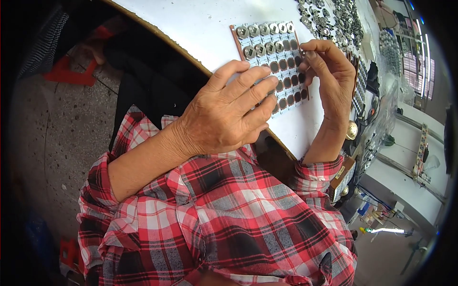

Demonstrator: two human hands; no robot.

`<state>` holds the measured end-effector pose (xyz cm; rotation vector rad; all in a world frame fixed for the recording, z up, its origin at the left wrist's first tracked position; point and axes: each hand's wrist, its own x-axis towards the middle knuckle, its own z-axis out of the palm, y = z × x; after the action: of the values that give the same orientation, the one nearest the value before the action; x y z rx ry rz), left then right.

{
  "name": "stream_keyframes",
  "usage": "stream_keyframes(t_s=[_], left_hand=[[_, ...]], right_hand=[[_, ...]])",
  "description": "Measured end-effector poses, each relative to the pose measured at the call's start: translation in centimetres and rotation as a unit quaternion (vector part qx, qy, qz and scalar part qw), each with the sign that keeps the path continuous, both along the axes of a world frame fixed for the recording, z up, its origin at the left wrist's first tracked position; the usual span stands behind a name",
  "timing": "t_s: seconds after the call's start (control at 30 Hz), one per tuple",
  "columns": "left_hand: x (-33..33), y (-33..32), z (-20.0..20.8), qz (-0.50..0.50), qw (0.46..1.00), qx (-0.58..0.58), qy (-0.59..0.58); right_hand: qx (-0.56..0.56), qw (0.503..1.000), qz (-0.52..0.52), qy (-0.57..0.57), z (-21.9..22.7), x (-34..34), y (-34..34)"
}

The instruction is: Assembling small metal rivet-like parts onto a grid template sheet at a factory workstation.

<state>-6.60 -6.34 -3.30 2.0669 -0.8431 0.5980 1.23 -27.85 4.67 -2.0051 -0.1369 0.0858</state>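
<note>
A flat panel of joined pale-blue circuit boards with a brown edge lies on the white table. Silvery round metal holders fill its far row and part of the second row; dark round spots show on the nearer rows. My left hand rests over the panel's left side, fingers spread, covering some of the spots. At the right edge, my right hand has its thumb and index finger bent together. Whatever they may pinch is too small or hidden to make out.
Loose small metal parts are heaped on the white table at the far right. Another panel stands beyond my right wrist, with a brass-coloured round thing nearby. A red stool is on the floor at left.
</note>
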Motion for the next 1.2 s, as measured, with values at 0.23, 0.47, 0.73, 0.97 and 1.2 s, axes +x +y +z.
stream_keyframes(t_s=[0.23,0.47,0.73,0.97,1.2], left_hand=[[0.3,0.1,0.0,-0.011,1.000,-0.008,-0.008],[0.2,0.1,0.0,-0.009,1.000,-0.010,-0.011],[0.3,0.1,-0.2,-0.010,1.000,-0.010,-0.010],[0.4,0.0,-0.3,-0.007,1.000,-0.013,-0.017],[0.3,0.0,-0.1,-0.009,1.000,-0.014,-0.006]], right_hand=[[-0.036,0.998,0.043,-0.035,-0.6,0.0,1.4],[-0.208,0.968,0.096,-0.101,0.1,0.2,2.6],[-0.189,0.970,0.126,-0.087,0.4,0.8,1.9],[-0.194,0.970,0.088,-0.120,0.0,0.9,2.7],[-0.106,0.988,0.019,-0.108,-1.7,0.7,1.9]])
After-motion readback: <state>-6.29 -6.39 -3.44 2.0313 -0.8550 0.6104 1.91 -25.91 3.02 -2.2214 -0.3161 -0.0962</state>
